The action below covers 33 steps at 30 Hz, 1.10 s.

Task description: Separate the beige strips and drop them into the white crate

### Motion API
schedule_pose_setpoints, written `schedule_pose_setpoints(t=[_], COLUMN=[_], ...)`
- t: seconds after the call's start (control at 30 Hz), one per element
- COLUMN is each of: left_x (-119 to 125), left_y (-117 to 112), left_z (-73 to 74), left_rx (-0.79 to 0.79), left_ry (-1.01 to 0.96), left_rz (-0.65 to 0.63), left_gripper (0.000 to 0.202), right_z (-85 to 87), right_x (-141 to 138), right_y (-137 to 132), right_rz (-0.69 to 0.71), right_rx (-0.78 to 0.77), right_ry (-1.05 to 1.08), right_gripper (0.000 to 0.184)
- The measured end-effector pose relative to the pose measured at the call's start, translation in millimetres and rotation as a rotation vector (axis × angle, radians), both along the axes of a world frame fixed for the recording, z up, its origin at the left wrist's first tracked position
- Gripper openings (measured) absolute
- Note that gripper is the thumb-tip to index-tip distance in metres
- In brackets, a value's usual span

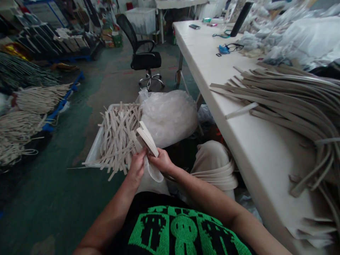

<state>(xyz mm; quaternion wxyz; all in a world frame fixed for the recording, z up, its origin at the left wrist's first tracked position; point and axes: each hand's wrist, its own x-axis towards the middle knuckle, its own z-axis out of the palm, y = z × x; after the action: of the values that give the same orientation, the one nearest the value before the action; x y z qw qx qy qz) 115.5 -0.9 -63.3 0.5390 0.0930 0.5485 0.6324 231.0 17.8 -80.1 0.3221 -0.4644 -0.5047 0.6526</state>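
Note:
In front of my body, a small bundle of flat pale strips stands up from between my hands. My right hand is wrapped round the bundle, and a looped end hangs below it. My left hand pinches at the bundle's left side, fingers closed; the exact grip is partly hidden. Just beyond my left hand is a white bin heaped with loose beige strips. A stuffed clear plastic bag lies right of the heap. More looped strips are draped over my right knee.
A long white table runs along my right, with a big pile of beige strips, clear plastic bags, glasses and a phone on it. A black office chair stands ahead. Cord bundles lie on a blue pallet at left.

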Motion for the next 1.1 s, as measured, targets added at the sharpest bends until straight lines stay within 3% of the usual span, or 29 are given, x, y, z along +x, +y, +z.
schedule_pose_setpoints(t=[0.1,0.2,0.33,0.47,0.63,0.93,1.1], left_x=[-7.5,-29.8,-45.2,-34.4,-27.3,-34.9,-35.2], left_y=[-0.6,-4.6,-19.0,-32.4,-36.3,-26.6,-27.8], left_z=[3.9,14.7,23.9,20.5,15.5,35.5,29.5], left_rx=[0.002,-0.047,-0.158,-0.200,-0.193,-0.201,-0.188], left_ry=[0.057,0.171,0.244,0.330,0.572,0.722,0.712], left_rz=[0.025,0.018,-0.156,-0.305,-0.513,-0.539,-0.566], left_gripper=[0.038,0.031,0.023,0.022,0.027,0.027,0.027], right_z=[10.2,21.7,33.1,36.5,40.0,45.7,43.9], right_x=[9.8,23.7,35.3,31.3,27.9,36.6,34.8], right_y=[11.4,29.3,48.5,47.7,42.7,43.7,44.1], right_rz=[0.022,-0.044,-0.073,0.011,0.061,0.156,0.111], right_rx=[-0.034,-0.101,-0.089,-0.112,-0.131,-0.061,-0.025], right_ry=[0.036,0.083,0.133,0.162,0.133,0.174,0.091], right_gripper=[0.017,0.023,0.027,0.027,0.025,0.018,0.013])
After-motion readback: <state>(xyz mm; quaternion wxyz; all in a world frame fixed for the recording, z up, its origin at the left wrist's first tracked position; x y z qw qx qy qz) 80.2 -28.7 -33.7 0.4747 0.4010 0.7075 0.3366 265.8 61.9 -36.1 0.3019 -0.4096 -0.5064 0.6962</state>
